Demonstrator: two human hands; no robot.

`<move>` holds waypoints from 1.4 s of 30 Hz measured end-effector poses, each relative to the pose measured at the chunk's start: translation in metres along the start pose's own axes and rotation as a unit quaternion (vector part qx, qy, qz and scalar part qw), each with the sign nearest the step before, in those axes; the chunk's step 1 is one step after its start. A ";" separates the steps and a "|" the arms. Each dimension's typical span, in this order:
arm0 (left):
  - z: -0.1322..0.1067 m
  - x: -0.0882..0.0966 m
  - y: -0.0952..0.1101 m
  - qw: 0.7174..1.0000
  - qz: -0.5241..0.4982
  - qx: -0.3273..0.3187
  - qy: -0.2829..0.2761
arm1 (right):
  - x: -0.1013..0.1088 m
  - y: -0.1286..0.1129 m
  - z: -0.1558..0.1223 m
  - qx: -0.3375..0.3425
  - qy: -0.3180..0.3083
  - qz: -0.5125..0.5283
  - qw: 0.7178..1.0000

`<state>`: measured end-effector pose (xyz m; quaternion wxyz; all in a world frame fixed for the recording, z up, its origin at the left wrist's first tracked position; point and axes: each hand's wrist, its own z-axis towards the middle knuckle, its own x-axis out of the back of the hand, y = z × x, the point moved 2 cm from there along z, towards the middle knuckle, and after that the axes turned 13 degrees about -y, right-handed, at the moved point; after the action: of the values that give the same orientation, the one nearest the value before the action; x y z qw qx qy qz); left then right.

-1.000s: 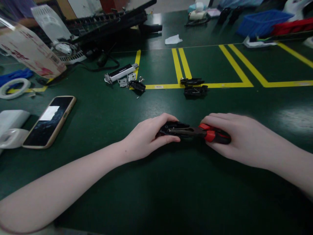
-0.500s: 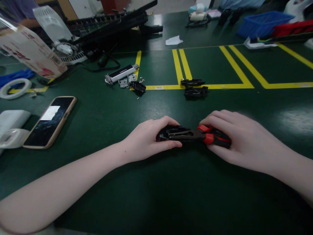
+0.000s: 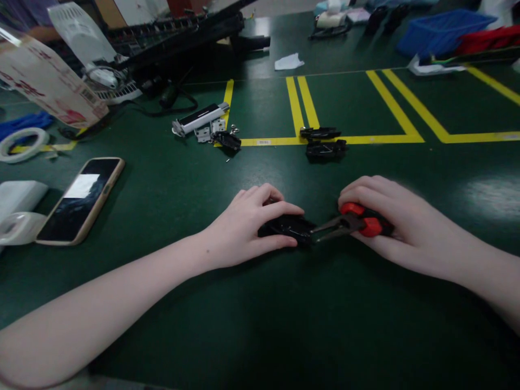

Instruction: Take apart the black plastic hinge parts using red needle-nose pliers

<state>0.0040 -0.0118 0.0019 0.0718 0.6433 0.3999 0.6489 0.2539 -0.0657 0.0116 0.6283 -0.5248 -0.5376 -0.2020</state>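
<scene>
My left hand [image 3: 247,225] is closed over a small black plastic part [image 3: 289,228] and presses it onto the green table [image 3: 260,319]. My right hand [image 3: 396,225] grips the red-and-black handles of needle-nose pliers [image 3: 352,223]. The metal jaws of the pliers point left and meet the right end of the black part. Both forearms rest low over the table in front of me.
Two more black parts [image 3: 325,142] lie on the yellow floor-tape line [image 3: 365,139] behind my hands. A white-and-black bar with small metal pieces [image 3: 203,122] lies further left. A phone [image 3: 79,199], white boxes [image 3: 18,208] and a tape roll [image 3: 22,143] sit at left; a blue bin [image 3: 442,32] far right.
My right hand has drawn the pliers to the right, so only the jaw tips now reach the black part. My left fingers have shifted over the top of the part.
</scene>
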 end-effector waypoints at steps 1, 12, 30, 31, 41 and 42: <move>0.000 0.000 0.000 1.000 0.016 0.003 0.000 | -0.001 -0.001 0.000 0.006 0.009 -0.004 1.000; 0.001 -0.005 -0.006 0.993 -0.083 0.013 0.085 | -0.010 0.019 0.011 0.027 0.087 -0.099 0.991; -0.001 -0.009 0.004 0.998 0.012 0.024 0.062 | -0.009 0.020 0.008 0.025 0.099 -0.176 0.979; 0.000 -0.009 0.006 0.997 0.023 0.038 0.065 | -0.009 0.019 0.008 0.022 0.094 -0.170 0.981; 0.009 -0.011 0.010 0.991 0.068 0.075 0.091 | -0.010 0.017 0.012 0.033 0.104 -0.167 0.980; 0.008 -0.010 0.010 0.992 0.061 0.069 0.089 | -0.010 0.017 0.011 0.034 0.104 -0.161 0.981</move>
<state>0.0172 -0.0211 -0.0014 -0.0489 0.6096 0.4086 0.6775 0.2592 -0.0525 -0.0067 0.6570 -0.3860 -0.5536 -0.3359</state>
